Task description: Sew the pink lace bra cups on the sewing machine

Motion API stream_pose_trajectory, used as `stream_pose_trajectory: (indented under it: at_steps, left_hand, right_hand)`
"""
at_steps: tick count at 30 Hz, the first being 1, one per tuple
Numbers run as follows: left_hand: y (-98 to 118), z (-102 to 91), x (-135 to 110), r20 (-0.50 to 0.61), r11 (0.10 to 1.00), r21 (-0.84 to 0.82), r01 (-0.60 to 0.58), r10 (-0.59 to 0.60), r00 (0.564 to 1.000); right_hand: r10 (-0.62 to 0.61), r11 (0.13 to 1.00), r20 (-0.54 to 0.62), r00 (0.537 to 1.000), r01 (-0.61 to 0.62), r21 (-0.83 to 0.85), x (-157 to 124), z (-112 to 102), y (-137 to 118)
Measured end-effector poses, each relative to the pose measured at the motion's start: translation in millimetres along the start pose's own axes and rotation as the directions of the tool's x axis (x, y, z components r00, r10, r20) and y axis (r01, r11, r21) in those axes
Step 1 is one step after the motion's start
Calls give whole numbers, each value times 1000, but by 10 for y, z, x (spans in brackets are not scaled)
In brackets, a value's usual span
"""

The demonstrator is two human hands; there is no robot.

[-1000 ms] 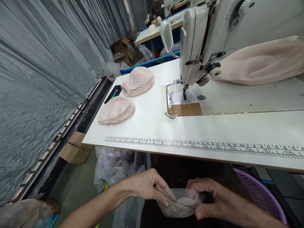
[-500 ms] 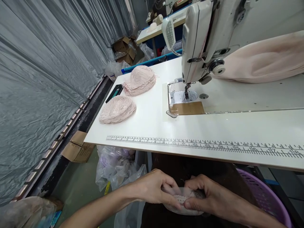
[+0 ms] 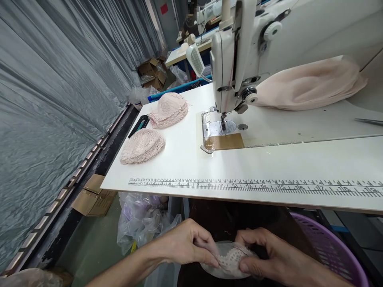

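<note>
Resting low in the near middle of the view, below the worktop's near edge, a small pale lace piece (image 3: 229, 261) with a translucent backing is pinched between both hands. The left hand (image 3: 187, 247) comes in from the near left, its fingers curled and its thumb pressed onto the left edge of the lace piece. The right hand (image 3: 266, 255) comes in from the near right, fingers bent over the right edge, thumb tip on the lace. Both hands are closed on the piece and nearly touch each other across it.

Just right of the right hand sits a purple basket (image 3: 332, 247) with slotted walls, under the worktop. To the left, beneath the worktop, lie crumpled clear plastic bags (image 3: 143, 221), and farther left on the floor a flat cardboard box (image 3: 92, 195).

Above the hands spans the white worktop (image 3: 284, 163), with a printed ruler (image 3: 254, 186) along its near edge. On its far left lie two stacks of pink lace cups: the nearer stack (image 3: 142, 146) and the farther stack (image 3: 169, 110), with a dark flat object (image 3: 139, 124) beside them at the left edge. A white sewing machine (image 3: 239, 52) stands at the far middle, and pale pink fabric (image 3: 308, 85) is heaped under its arm to the right. Grey plastic sheeting (image 3: 60, 79) covers the left wall.
</note>
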State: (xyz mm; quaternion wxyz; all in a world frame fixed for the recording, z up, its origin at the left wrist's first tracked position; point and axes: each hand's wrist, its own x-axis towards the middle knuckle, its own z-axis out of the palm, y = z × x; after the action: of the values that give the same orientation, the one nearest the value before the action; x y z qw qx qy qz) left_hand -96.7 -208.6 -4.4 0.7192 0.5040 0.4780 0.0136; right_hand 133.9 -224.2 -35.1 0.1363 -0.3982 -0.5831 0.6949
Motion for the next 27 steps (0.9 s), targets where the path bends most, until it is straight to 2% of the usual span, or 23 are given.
stream_pose_trajectory:
  at_steps: [7, 16, 21, 27]
  left_hand:
    - [60, 7, -17, 19, 993, 109, -36, 34, 999]
    - [37, 3, -10, 36, 998, 55, -4, 2, 999]
    - [21, -36, -28, 46, 991, 127, -29, 24, 999]
    - [0, -63, -14, 58, 976, 204, -76, 65, 996]
  right_hand:
    - [-9, 1000, -4, 1000, 9, -22, -90, -17, 82]
    - [-20, 998, -52, 998, 23, 62, -47, 17, 60]
    - [-29, 994, -65, 997, 36, 100, -30, 23, 22]
    - [-79, 980, 2, 997, 77, 184, 30, 45, 45]
